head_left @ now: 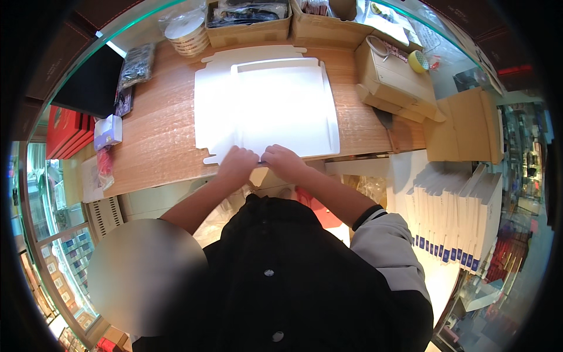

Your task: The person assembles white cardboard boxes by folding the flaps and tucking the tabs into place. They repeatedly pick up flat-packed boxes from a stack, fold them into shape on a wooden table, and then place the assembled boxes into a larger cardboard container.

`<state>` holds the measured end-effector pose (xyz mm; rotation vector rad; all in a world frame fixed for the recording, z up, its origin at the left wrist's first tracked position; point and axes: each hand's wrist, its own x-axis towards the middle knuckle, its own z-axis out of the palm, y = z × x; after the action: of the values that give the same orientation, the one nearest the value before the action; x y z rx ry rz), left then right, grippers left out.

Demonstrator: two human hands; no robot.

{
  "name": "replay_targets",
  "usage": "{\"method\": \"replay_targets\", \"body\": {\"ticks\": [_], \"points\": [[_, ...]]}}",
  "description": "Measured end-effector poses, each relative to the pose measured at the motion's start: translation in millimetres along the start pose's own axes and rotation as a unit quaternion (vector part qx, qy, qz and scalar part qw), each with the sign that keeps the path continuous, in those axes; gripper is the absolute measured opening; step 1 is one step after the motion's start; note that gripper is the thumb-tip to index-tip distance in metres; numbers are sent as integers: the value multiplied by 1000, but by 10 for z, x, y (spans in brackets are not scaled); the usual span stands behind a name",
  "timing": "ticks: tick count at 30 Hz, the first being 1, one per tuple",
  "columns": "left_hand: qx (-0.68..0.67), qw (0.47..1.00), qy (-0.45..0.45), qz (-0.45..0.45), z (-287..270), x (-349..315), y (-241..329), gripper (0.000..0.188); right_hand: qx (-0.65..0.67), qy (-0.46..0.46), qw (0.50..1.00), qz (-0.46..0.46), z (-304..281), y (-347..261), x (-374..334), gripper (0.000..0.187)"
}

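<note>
A white cardboard box blank point(283, 104) lies on the wooden table, partly folded. Low walls stand along its far and right sides, while a flap spreads flat on the left. At its near edge my left hand point(237, 166) is closed, with fingers curled over the cardboard. Close beside it, my right hand point(284, 163) is closed on the same edge, fingers bent and thumb toward the left hand. The fingertips and the part of the edge under them are mostly hidden.
Brown cartons point(249, 29) line the back of the wooden table point(158, 117), beside a stack of white round rolls point(186, 32). A brown box point(394, 76) with a yellow tape roll point(418, 61) stands right. White folded boxes point(454, 205) stand below it; a tissue box point(108, 131) sits left.
</note>
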<state>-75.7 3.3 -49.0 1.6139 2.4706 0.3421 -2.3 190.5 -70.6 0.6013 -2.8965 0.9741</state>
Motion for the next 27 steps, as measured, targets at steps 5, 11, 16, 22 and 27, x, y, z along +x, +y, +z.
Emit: {"method": "replay_targets", "body": {"ticks": [5, 11, 16, 22, 27], "points": [[37, 995, -6, -90, -231, -268, -636, 3, -96, -62, 989, 89, -220, 373, -364, 10], [-28, 994, 79, 70, 130, 16, -157, 14, -94, -82, 991, 51, 34, -23, -37, 12], [-104, 989, 83, 57, 210, -68, -409, 11, -146, -26, 986, -76, -173, 10, -110, 23], [-100, 987, 98, 84, 148, -75, -463, 12, -110, -63, 988, -88, -199, -2, -196, 28], [-6, 989, 52, 139, 165, -270, -586, 9, -32, 18, 999, 17, -245, -14, -256, 30]]}}
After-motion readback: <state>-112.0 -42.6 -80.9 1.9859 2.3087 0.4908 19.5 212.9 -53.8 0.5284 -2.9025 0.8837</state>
